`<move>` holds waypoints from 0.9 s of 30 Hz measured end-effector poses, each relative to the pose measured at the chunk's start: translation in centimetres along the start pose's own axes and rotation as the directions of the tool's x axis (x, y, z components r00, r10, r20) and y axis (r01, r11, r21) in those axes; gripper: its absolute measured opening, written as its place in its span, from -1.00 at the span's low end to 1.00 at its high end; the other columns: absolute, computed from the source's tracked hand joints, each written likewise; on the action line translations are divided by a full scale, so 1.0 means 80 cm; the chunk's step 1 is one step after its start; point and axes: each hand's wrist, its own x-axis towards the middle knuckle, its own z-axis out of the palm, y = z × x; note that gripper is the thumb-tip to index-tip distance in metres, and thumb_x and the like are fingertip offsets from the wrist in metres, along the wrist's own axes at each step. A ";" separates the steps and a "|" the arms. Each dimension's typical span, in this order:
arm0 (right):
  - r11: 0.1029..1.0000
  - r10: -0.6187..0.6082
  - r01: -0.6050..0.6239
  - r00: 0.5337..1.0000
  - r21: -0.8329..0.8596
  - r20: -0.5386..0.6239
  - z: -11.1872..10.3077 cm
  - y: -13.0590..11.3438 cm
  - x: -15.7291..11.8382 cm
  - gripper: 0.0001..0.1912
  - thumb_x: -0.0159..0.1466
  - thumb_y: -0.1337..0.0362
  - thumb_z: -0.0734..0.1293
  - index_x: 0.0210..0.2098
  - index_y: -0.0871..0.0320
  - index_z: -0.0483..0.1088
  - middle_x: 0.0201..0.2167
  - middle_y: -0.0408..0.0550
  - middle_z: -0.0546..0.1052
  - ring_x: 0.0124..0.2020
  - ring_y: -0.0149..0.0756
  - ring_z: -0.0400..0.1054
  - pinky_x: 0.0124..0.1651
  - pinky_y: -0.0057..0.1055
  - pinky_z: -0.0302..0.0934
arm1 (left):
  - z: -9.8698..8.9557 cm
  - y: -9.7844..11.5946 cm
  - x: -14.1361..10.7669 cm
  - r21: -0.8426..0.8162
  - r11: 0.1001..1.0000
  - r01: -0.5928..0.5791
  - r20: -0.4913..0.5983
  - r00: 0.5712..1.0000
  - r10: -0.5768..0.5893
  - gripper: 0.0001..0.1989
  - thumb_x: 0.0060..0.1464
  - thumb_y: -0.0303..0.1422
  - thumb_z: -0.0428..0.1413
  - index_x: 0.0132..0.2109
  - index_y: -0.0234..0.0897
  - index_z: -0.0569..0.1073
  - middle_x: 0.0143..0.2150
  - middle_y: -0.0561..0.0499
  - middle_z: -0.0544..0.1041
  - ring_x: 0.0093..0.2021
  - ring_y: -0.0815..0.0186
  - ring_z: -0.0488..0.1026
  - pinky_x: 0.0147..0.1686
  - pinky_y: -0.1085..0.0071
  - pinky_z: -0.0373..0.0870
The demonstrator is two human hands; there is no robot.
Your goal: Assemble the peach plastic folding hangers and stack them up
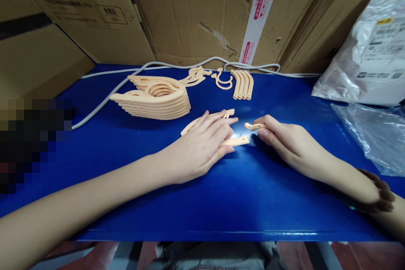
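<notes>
My left hand (205, 143) lies palm down over the blue table. Its thumb and forefinger pinch a beige plastic hanger arm (238, 141) with a small hole near its tip. The other fingers stretch across a second curved hanger arm (190, 126), touching it. To the right, my right hand (284, 139) is closed on a small beige piece with a rounded, bent end (252, 126), perhaps a hanger hook; its rest is hidden in the fingers. A short gap separates this piece from both arms.
A neat stack of beige hanger parts (152, 101) stands back left. Behind are loose hooks (196, 76), another hook (223, 82) and several curved arms (243, 85). A white cable (110, 97) crosses the back, before cardboard boxes (190, 12). Plastic bags (363, 63) lie right.
</notes>
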 end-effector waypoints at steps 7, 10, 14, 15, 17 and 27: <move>0.997 -0.040 0.037 0.998 0.070 0.043 -0.002 -0.003 0.002 -0.77 0.47 0.16 0.06 -0.17 0.06 0.27 -0.34 -0.10 0.48 -0.38 -0.30 0.38 -0.33 -0.40 0.18 | 0.001 0.001 0.000 -0.026 1.000 -0.005 -0.018 1.000 0.004 -0.84 0.39 -0.28 -0.15 -0.08 -0.25 0.25 0.33 -0.18 0.25 0.43 0.13 -0.04 0.37 -0.09 -0.06; 0.993 -0.055 0.051 0.998 0.104 0.042 -0.003 -0.004 0.002 -0.78 0.47 0.18 0.06 -0.23 0.06 0.26 -0.36 -0.11 0.48 -0.39 -0.31 0.38 -0.34 -0.40 0.19 | 0.002 0.001 0.001 -0.033 0.999 0.007 -0.028 1.000 -0.008 -0.85 0.39 -0.29 -0.15 -0.09 -0.25 0.24 0.29 -0.20 0.31 0.43 0.12 -0.01 0.36 -0.10 -0.05; 0.992 -0.047 0.042 0.998 0.121 0.037 -0.003 -0.003 0.000 -0.79 0.47 0.20 0.06 -0.23 0.06 0.24 -0.40 -0.14 0.47 -0.44 -0.35 0.37 -0.35 -0.41 0.19 | 0.001 0.001 0.002 -0.052 0.999 0.018 -0.036 0.999 -0.020 -0.85 0.39 -0.29 -0.17 -0.08 -0.25 0.23 0.26 -0.21 0.33 0.42 0.13 -0.01 0.36 -0.11 -0.05; 0.992 -0.051 0.046 0.998 0.119 0.040 -0.003 -0.003 0.000 -0.80 0.46 0.21 0.06 -0.24 0.06 0.24 -0.40 -0.14 0.47 -0.44 -0.35 0.37 -0.36 -0.41 0.19 | 0.001 0.000 0.002 -0.056 0.998 0.021 -0.034 0.999 -0.023 -0.85 0.39 -0.29 -0.16 -0.08 -0.25 0.22 0.25 -0.22 0.33 0.42 0.13 0.00 0.36 -0.10 -0.05; 0.992 -0.060 0.055 0.997 0.113 0.046 -0.002 -0.005 0.001 -0.79 0.46 0.21 0.06 -0.25 0.06 0.24 -0.41 -0.15 0.47 -0.44 -0.35 0.37 -0.36 -0.41 0.19 | 0.000 0.000 0.002 -0.061 0.998 0.027 -0.027 0.999 -0.029 -0.84 0.39 -0.28 -0.15 -0.07 -0.26 0.22 0.27 -0.23 0.31 0.42 0.12 0.00 0.36 -0.09 -0.05; 0.985 -0.043 0.039 0.999 0.169 0.022 0.005 -0.007 0.001 -0.72 0.39 0.10 0.23 -0.02 0.08 0.41 -0.38 -0.19 0.54 -0.47 -0.39 0.34 -0.43 -0.47 0.15 | 0.002 -0.003 0.001 -0.054 0.998 0.014 -0.026 1.000 -0.016 -0.79 0.38 -0.27 -0.13 0.04 -0.27 0.24 0.31 -0.21 0.26 0.43 0.15 -0.02 0.38 -0.07 -0.09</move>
